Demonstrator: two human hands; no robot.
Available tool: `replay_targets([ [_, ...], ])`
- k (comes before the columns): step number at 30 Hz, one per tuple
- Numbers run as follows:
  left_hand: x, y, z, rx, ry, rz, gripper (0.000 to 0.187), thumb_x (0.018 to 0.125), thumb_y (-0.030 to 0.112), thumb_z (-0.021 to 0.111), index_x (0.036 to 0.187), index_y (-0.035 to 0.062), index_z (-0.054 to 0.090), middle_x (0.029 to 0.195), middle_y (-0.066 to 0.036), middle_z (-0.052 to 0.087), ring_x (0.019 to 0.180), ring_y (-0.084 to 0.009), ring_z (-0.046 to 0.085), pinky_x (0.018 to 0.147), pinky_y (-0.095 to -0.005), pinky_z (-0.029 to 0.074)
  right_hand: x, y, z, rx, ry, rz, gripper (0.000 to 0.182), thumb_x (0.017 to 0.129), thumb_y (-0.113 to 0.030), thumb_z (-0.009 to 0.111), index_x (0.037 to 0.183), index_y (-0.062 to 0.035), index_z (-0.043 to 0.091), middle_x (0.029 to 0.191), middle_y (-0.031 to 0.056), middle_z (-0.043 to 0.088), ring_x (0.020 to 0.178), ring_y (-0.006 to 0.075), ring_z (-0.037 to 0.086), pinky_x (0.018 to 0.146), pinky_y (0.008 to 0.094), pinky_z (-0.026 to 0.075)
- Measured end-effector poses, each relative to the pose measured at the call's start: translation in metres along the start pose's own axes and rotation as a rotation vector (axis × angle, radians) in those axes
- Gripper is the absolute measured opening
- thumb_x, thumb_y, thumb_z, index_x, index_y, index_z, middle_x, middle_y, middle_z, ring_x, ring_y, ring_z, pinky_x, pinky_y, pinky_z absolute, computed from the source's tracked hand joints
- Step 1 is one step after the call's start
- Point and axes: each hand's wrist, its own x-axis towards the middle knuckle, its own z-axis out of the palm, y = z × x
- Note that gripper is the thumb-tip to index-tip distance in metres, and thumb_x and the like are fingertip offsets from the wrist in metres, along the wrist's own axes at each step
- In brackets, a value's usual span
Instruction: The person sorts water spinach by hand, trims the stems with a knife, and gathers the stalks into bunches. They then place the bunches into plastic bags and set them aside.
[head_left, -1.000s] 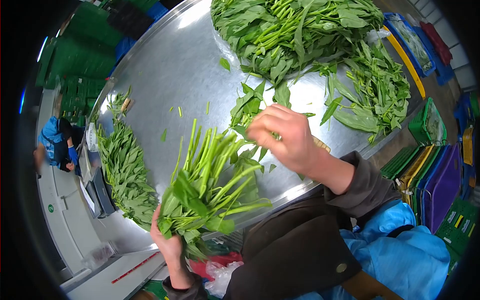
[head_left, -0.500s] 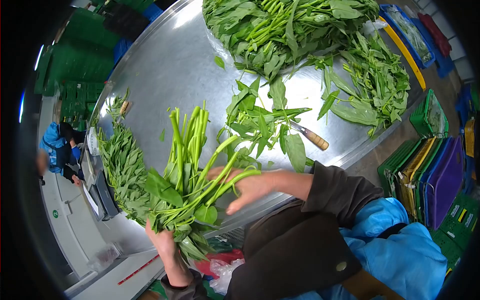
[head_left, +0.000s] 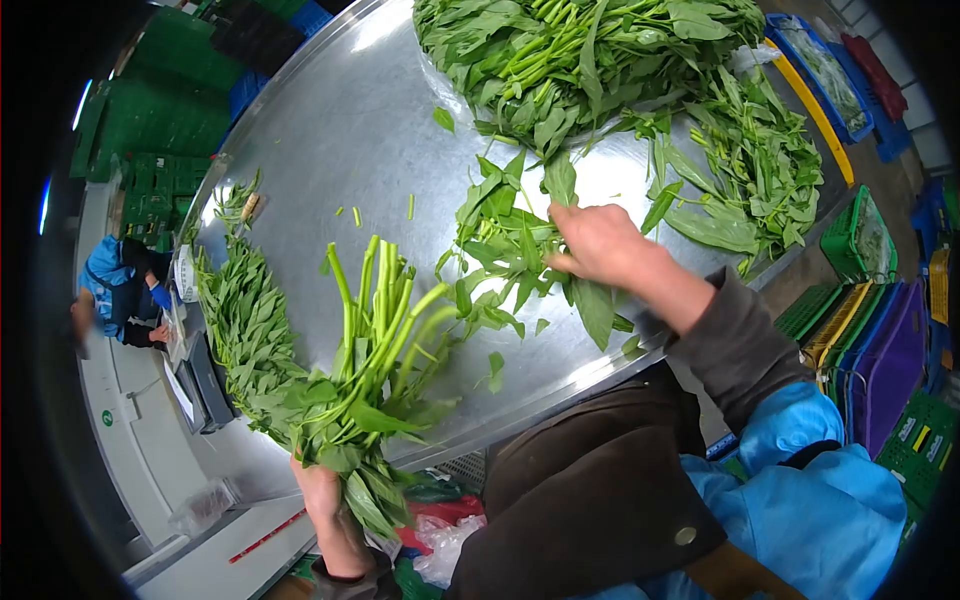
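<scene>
Leafy bunch (head_left: 345, 420), green stems (head_left: 378, 325) splayed, in closed left hand (head_left: 320, 492); right hand (head_left: 606, 246), grip unclear.

On sign (head_left: 107, 417), round and green: numeral 2, in white. Mounted on panel (head_left: 135, 440), pale, at left of view; legible as a single character. On crate (head_left: 905, 472), green, at lower right: labels (head_left: 921, 438) in white and yellow, too small to read. On dial (head_left: 185, 272), white, beside the greens at left: markings too small to read. On paper (head_left: 179, 392), white, below dial: nothing legible at this size.
</scene>
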Motion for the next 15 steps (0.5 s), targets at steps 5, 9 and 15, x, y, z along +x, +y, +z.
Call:
replay_targets([
  [5, 0.0, 0.002, -0.002, -0.181, -0.01, -0.067, 0.041, 0.083, 0.006, 0.065, 0.121, -0.0038, 0.052, 0.111, -0.011, 0.062, 0.092, -0.019, 0.061, 0.082, -0.0327, 0.051, -0.013, -0.047, 0.039, 0.656, -0.003, -0.605, 0.072, 0.073, -0.034, 0.078, 0.127, 0.0032, 0.048, 0.125, 0.0213, 0.05, 0.12, 0.0336, 0.047, 0.102, 0.0418, 0.039],
  [9, 0.005, 0.01, 0.013, -0.182, -0.04, -0.014, 0.041, 0.083, 0.005, 0.065, 0.121, -0.0035, 0.053, 0.111, -0.011, 0.062, 0.093, -0.0191, 0.061, 0.083, -0.0328, 0.05, -0.019, -0.116, 0.056, 0.692, 0.066, -0.725, 0.067, 0.078, -0.032, 0.074, 0.129, 0.0028, 0.048, 0.122, 0.0205, 0.054, 0.113, 0.0335, 0.053, 0.1, 0.0416, 0.042],
  [15, 0.004, 0.012, 0.024, -0.229, -0.06, -0.029, 0.041, 0.082, 0.004, 0.064, 0.121, -0.0036, 0.053, 0.111, -0.011, 0.062, 0.092, -0.0198, 0.061, 0.081, -0.0329, 0.051, -0.01, -0.129, 0.029, 1.46, -0.275, -0.382, 0.022, 0.087, -0.023, 0.061, 0.084, -0.0014, 0.063, 0.07, 0.0079, 0.065, 0.065, 0.0153, 0.06, 0.064, 0.0351, 0.048],
])
